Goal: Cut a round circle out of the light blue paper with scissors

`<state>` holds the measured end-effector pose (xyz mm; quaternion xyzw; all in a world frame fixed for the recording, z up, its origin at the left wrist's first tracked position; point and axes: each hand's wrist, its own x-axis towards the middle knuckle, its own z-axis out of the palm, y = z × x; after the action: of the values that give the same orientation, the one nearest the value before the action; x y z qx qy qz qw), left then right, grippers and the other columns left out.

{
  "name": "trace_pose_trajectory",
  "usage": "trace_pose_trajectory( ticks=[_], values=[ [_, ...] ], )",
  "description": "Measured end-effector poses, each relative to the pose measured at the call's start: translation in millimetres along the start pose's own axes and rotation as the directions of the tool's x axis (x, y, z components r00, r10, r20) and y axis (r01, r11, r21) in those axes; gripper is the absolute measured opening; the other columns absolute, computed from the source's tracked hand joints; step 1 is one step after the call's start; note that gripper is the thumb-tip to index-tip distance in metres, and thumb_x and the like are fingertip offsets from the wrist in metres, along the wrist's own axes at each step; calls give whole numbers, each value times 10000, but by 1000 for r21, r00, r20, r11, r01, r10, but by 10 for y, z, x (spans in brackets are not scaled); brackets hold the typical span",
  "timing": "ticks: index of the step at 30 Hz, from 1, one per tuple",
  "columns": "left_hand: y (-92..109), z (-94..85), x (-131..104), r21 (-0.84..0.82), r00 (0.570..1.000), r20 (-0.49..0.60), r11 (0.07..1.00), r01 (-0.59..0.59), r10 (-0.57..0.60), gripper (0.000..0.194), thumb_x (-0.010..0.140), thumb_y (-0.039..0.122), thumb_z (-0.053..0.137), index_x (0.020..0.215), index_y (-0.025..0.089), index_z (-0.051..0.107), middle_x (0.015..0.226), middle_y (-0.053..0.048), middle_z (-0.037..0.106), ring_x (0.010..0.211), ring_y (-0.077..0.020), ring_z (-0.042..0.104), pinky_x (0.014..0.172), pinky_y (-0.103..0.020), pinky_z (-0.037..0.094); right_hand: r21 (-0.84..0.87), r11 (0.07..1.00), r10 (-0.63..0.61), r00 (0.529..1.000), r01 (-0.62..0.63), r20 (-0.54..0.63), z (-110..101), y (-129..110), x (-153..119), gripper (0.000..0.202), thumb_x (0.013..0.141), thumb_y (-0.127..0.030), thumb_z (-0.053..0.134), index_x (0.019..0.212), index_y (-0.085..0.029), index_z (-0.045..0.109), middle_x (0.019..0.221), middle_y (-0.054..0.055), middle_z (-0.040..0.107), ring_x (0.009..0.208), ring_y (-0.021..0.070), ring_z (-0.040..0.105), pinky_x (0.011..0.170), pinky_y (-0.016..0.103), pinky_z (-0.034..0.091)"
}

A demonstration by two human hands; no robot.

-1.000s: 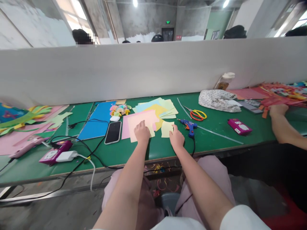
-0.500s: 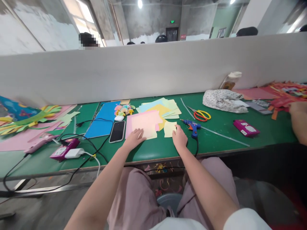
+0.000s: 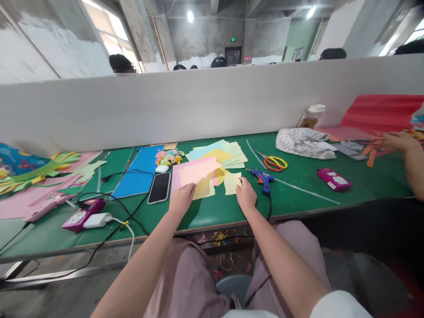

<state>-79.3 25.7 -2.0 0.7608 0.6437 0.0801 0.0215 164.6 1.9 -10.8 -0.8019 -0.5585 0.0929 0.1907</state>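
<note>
Pink and peach sheets lie overlapping on the green table. My left hand has its fingers drawn together at their lower left edge, seemingly pinching the peach sheet. A pale yellow sheet shows from under them. My right hand holds the edge of a small cream paper piece between thumb and finger, the piece resting on the table. Behind lie fanned yellow, blue and green sheets. Just right of my right hand is a blue glue gun.
Left are a phone, a blue board, cables and a purple power strip. Right are scissors, glue sticks, a cloth, a bottle and a purple box. Another person's hand is at far right.
My left fingers, spread on the peach sheet before, have drawn together at its edge. More of the pale yellow sheet shows. At far right, red paper has risen and the other person's hand has moved.
</note>
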Motion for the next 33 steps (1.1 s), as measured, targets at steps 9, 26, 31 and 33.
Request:
trace_pose_trajectory(
  ticks=[9, 26, 31, 33],
  values=[
    [-147, 287, -8, -80, 963, -71, 961, -264, 258, 354, 982, 341, 657, 1303, 194, 638, 1395, -118, 628, 1217, -267, 645, 1018, -506, 567, 125, 992, -8, 999, 3, 39, 15, 86, 2, 302, 1041, -214, 587, 1339, -218, 636, 1144, 70, 778, 991, 224, 750, 771, 319, 561],
    [-93, 362, 17, -36, 959, -109, 963, -268, 263, 422, 1028, 210, 454, 1411, 155, 622, 1382, -150, 703, 1288, -254, 672, 1098, -397, 541, 84, 978, -195, 980, 192, 30, -382, -295, 1094, 288, 1045, -330, 613, 1291, -182, 647, 1192, 82, 719, 1026, 231, 712, 899, 425, 594],
    [30, 407, 35, -12, 974, -82, 977, -212, 210, 565, 985, 411, 576, 1508, 199, 542, 1570, -190, 525, 1466, -399, 486, 1154, -635, 435, 17, 986, -167, 971, 167, 172, -144, -670, 1961, 319, 1018, -332, 667, 1301, -184, 649, 1318, 105, 676, 1101, 258, 699, 927, 470, 609],
    [43, 433, 58, -8, 979, -65, 981, -192, 192, 631, 956, 491, 615, 1525, 233, 526, 1610, -188, 470, 1485, -425, 449, 1155, -671, 411, -12, 989, -140, 966, 146, 218, -15, -729, 2142, 326, 1018, -331, 668, 1310, -186, 645, 1326, 106, 672, 1100, 258, 700, 923, 469, 612]
  ],
)
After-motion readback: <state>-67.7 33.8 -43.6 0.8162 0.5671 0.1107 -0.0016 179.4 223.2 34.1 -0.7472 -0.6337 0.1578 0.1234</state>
